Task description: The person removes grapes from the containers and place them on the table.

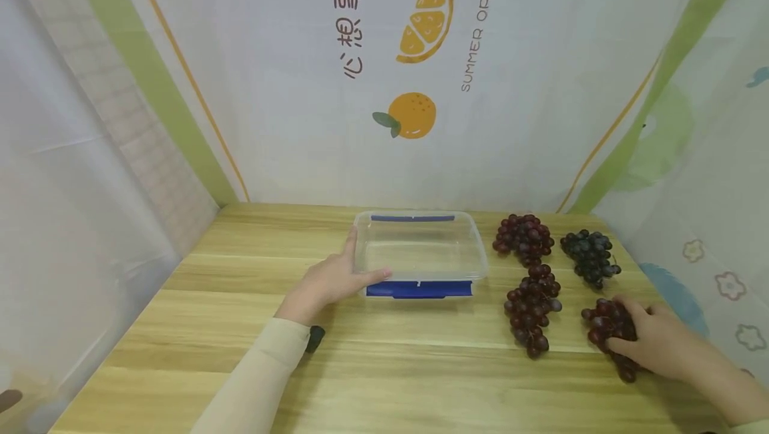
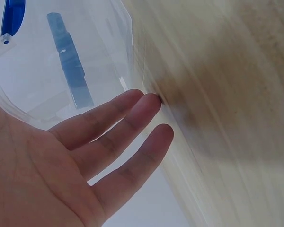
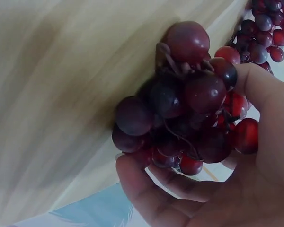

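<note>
A clear plastic food container (image 1: 435,276) with blue latches (image 1: 419,290) stands near the back of the table, without a lid on top. My left hand (image 1: 336,278) touches its left side, the thumb lying along the front rim and the other fingers stretched out beside the wall. In the left wrist view those fingers (image 2: 149,142) are straight and spread, next to the container wall. At the right, my right hand (image 1: 661,344) grips a bunch of dark red grapes (image 1: 608,322). Its fingers (image 3: 137,177) curl under the grapes in the right wrist view, and the bunch is at the table surface.
Two more bunches of red grapes, one at the back (image 1: 524,237) and one in front of it (image 1: 531,314), lie right of the container. A blackish bunch (image 1: 591,257) sits near the right edge. Printed cloth (image 1: 288,120) hangs behind the wooden table (image 1: 420,367) and along both sides.
</note>
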A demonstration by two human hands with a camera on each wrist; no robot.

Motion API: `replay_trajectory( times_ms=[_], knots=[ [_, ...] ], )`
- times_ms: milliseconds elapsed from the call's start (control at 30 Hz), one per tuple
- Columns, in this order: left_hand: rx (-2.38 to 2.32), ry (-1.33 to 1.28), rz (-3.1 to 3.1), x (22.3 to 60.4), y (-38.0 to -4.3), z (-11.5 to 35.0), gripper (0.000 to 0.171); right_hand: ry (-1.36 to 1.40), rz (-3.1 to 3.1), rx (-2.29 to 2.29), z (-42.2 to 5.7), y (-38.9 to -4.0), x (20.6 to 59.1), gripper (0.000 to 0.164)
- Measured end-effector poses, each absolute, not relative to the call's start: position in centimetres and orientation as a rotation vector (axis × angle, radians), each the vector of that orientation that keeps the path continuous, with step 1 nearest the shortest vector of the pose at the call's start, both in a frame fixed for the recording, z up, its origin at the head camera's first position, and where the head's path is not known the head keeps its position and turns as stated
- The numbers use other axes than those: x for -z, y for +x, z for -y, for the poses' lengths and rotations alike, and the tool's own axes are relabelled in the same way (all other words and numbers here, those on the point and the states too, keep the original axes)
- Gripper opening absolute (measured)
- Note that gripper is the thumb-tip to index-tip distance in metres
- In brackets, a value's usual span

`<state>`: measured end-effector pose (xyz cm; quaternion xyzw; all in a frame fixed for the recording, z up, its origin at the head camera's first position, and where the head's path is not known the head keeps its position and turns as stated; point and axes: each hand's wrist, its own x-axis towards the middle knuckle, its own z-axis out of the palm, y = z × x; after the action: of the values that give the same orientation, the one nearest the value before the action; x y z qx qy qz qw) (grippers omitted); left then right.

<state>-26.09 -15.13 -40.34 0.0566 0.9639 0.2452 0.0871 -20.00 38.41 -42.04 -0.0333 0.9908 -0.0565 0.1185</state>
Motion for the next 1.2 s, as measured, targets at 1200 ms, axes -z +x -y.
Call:
replay_trajectory(
  times_ms=[1200],
  knots=[
    [-0.723,0.172,-2.873,40.7,-26.4,15.1,0.128,-0.073,-2.861,0.215,-38.4,-20.0,42.6,0.112]
  ],
)
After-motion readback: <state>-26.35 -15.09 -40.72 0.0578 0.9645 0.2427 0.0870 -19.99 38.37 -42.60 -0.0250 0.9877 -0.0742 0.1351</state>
